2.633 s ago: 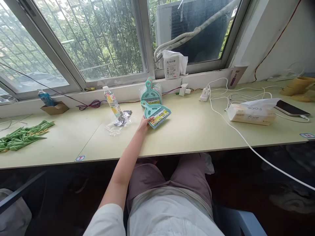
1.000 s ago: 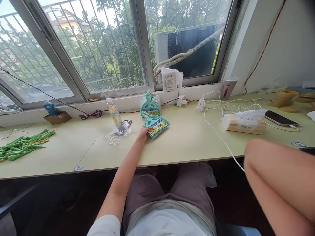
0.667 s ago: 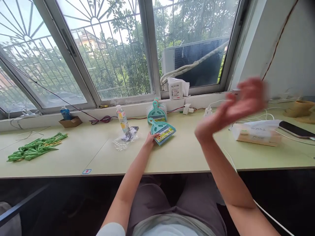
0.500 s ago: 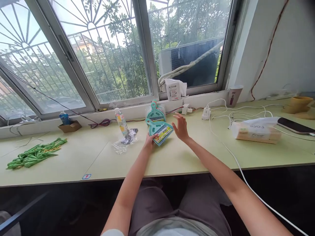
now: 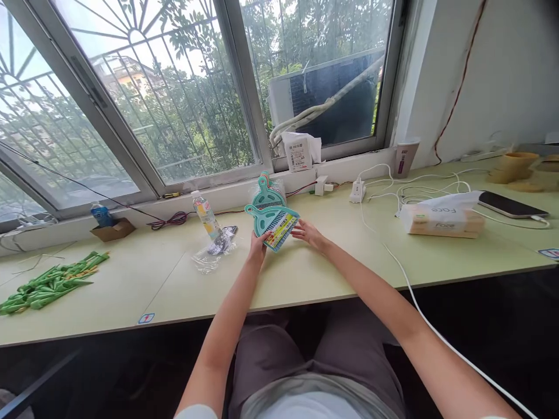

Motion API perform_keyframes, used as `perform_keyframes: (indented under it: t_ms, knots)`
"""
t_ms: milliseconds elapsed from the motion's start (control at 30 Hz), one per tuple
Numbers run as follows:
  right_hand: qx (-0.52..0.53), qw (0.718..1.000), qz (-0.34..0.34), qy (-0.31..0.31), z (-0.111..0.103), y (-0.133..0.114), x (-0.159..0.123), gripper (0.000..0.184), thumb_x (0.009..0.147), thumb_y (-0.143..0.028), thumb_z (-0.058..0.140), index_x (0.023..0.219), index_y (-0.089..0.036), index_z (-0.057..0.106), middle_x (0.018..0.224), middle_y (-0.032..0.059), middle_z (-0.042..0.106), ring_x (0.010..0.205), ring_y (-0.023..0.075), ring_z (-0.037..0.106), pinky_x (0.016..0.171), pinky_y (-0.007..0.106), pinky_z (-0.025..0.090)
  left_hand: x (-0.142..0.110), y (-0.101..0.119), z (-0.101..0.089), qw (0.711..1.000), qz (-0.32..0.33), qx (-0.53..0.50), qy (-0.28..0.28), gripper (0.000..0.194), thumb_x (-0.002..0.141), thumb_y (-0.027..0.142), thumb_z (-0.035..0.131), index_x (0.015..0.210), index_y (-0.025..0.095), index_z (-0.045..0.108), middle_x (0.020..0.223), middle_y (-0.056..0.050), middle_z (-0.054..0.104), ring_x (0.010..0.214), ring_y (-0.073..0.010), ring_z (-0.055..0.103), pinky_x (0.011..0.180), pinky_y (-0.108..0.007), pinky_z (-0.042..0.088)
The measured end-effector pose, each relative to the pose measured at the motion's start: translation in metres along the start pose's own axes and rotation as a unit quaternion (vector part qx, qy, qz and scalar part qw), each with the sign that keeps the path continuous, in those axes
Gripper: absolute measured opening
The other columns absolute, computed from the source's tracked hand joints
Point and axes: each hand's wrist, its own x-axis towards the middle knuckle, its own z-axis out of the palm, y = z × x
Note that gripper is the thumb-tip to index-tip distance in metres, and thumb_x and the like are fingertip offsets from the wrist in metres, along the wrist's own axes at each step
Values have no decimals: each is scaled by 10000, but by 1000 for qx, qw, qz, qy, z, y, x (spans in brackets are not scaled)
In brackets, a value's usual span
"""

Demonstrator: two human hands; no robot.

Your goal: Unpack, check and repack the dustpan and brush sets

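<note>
A teal mini dustpan and brush set (image 5: 273, 226) with a yellow label is tilted above the table. My left hand (image 5: 257, 247) grips its lower left edge, thumb over the label side. At the set's right edge is my right hand (image 5: 311, 234), fingers stretched towards it and apart from one another; whether the fingertips press on it cannot be made out. Behind stands a stack of similar teal dustpans (image 5: 267, 192) in clear wrap, partly hidden by the held set.
Left of my hands are a drink bottle (image 5: 206, 215) and a phone-like dark object in clear plastic (image 5: 222, 240). Green folded pieces (image 5: 52, 282) lie far left. To the right are a white cable (image 5: 404, 270), a tissue pack (image 5: 443, 221) and a phone (image 5: 513, 205).
My right hand has come down from its raised position to the right edge of the dustpan set. My left hand keeps its hold. The view has shifted slightly right.
</note>
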Motion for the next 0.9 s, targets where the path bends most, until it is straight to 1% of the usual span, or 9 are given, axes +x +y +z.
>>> perform_keyframes:
  t_ms: [67, 233, 300, 400, 500, 600, 667, 733, 900]
  knots:
    - [-2, 999, -1, -35, 5, 0, -4, 535, 874, -487, 610, 1326, -257, 437, 1244, 97, 628, 993, 210, 676, 899, 380, 561, -3, 1, 2, 1000, 6, -1, -19, 619, 562, 229, 834, 1092, 240, 513, 1077, -60, 657, 1124, -281, 625, 975, -426, 529]
    - [5, 999, 10, 32, 6, 2, -5, 470, 774, -313, 745, 1155, -238, 481, 1056, 50, 691, 818, 172, 700, 861, 376, 590, -11, 3, 8, 998, -10, -1, -59, 631, 544, 232, 857, 1096, 227, 550, 1052, -69, 673, 1126, -308, 624, 999, -456, 512]
    - [11, 999, 19, 43, 3, 5, -3, 463, 725, -268, 784, 1081, -229, 490, 997, 43, 701, 786, 170, 701, 870, 389, 590, -13, 4, 11, 997, -7, 5, -76, 637, 540, 234, 868, 1100, 219, 564, 1058, -78, 677, 1122, -323, 624, 1005, -475, 505]
    - [21, 999, 18, 43, 1, 8, 1, 516, 680, -245, 815, 1072, -239, 480, 957, 31, 710, 779, 179, 708, 877, 406, 591, -16, 6, 12, 995, 3, 8, -99, 628, 545, 251, 875, 1102, 211, 589, 1090, -90, 681, 1136, -338, 617, 1026, -491, 488]
    - [36, 999, 17, 36, 2, 8, 2, 555, 680, -260, 813, 1111, -261, 464, 942, 8, 709, 773, 167, 712, 870, 383, 594, -16, 8, 13, 992, 10, 7, -124, 637, 558, 264, 871, 1131, 205, 598, 1137, -96, 680, 1162, -343, 605, 1049, -506, 470]
    - [54, 998, 26, 11, 4, 5, -1, 562, 697, -281, 806, 1131, -284, 449, 985, -4, 703, 787, 154, 715, 868, 359, 593, -16, 8, 13, 994, 14, 1, -106, 648, 555, 266, 874, 1135, 202, 592, 1134, -96, 683, 1174, -347, 597, 1054, -520, 463]
    - [54, 998, 39, -16, 5, 5, -3, 503, 715, -297, 798, 1094, -266, 469, 1026, 16, 698, 781, 158, 715, 866, 365, 595, -17, 8, 14, 995, 17, -2, -101, 647, 556, 268, 875, 1134, 203, 591, 1133, -102, 682, 1177, -355, 594, 1043, -525, 467]
    - [47, 997, 50, -25, 5, 5, -4, 429, 731, -298, 790, 1038, -239, 496, 1035, 43, 698, 764, 167, 714, 854, 380, 600, -20, 9, 16, 993, 19, -2, -117, 643, 563, 273, 874, 1140, 202, 598, 1144, -111, 677, 1184, -361, 587, 1037, -519, 470]
    - [39, 998, 47, -1, 2, 7, -1, 301, 778, -239, 744, 997, -208, 539, 1012, 61, 710, 756, 184, 716, 765, 362, 622, -22, 10, 19, 991, 27, 4, -130, 696, 557, 275, 878, 1187, 226, 588, 1130, -98, 681, 1164, -342, 597, 1001, -464, 494]
